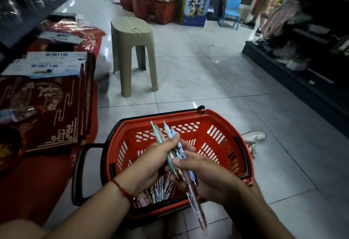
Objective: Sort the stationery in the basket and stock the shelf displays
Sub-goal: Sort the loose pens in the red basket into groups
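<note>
A red plastic basket (pixel 217 125) with black handles stands on the tiled floor right in front of me. Loose pens (pixel 160 189) lie in its near end. Over the basket both hands hold a small bunch of pens (pixel 168 131) with pale green, blue and pink barrels. My left hand (pixel 151 163) grips the bunch around its middle, tips pointing up and away. My right hand (pixel 202 174) pinches the lower part of the same bunch, and a pink patterned pen (pixel 196 206) sticks out below it toward me.
A beige plastic stool (pixel 132 53) stands on the floor beyond the basket. Red patterned mats and white boxes (pixel 51 65) lie stacked at the left under a dark shelf. Dark shelving with goods (pixel 311 40) runs along the right. Red bins and a blue chair (pixel 231 10) stand far back.
</note>
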`<action>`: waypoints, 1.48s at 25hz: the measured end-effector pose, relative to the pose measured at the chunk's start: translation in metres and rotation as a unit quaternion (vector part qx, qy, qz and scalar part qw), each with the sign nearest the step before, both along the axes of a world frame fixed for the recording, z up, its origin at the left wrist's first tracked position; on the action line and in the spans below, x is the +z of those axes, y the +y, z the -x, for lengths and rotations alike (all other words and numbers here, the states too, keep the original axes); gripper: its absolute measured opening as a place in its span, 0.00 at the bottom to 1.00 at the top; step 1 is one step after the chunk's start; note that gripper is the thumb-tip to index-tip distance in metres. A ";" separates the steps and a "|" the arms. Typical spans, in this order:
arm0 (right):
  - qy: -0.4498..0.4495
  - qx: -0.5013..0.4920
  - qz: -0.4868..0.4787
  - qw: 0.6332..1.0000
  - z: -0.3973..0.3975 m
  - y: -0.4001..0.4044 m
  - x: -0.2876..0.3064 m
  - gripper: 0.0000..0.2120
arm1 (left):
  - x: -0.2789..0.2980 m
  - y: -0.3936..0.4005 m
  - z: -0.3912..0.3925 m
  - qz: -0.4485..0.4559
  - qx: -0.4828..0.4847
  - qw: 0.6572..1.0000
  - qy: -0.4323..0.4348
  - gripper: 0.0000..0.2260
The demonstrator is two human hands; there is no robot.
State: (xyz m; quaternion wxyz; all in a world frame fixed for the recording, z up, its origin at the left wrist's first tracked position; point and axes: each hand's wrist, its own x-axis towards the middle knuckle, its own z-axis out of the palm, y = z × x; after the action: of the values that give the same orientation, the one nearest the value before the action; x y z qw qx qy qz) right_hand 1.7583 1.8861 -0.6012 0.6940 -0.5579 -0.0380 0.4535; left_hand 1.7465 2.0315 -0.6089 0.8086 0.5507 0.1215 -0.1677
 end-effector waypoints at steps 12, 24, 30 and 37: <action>0.037 -0.162 -0.039 0.985 0.016 -0.018 -0.001 0.19 | -0.001 0.024 0.011 -0.138 0.097 0.985 -0.021 0.14; 0.111 -0.225 -0.074 0.965 0.002 -0.005 0.003 0.17 | 0.007 -0.022 0.033 -0.144 -0.053 0.988 -0.036 0.10; 0.097 -0.257 -0.015 0.961 -0.006 -0.017 -0.012 0.15 | 0.005 -0.013 0.024 -0.195 -0.071 0.978 -0.020 0.09; -0.037 -0.240 0.176 0.954 -0.033 -0.061 -0.024 0.14 | 0.005 0.015 0.012 -0.207 -0.067 0.976 0.008 0.12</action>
State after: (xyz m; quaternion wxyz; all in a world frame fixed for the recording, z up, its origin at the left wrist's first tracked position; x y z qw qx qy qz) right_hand 1.7908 1.8250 -0.6252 0.6713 -0.6802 0.1518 0.2521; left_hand 1.7346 2.0464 -0.6039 0.6628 0.7121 0.1226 -0.1966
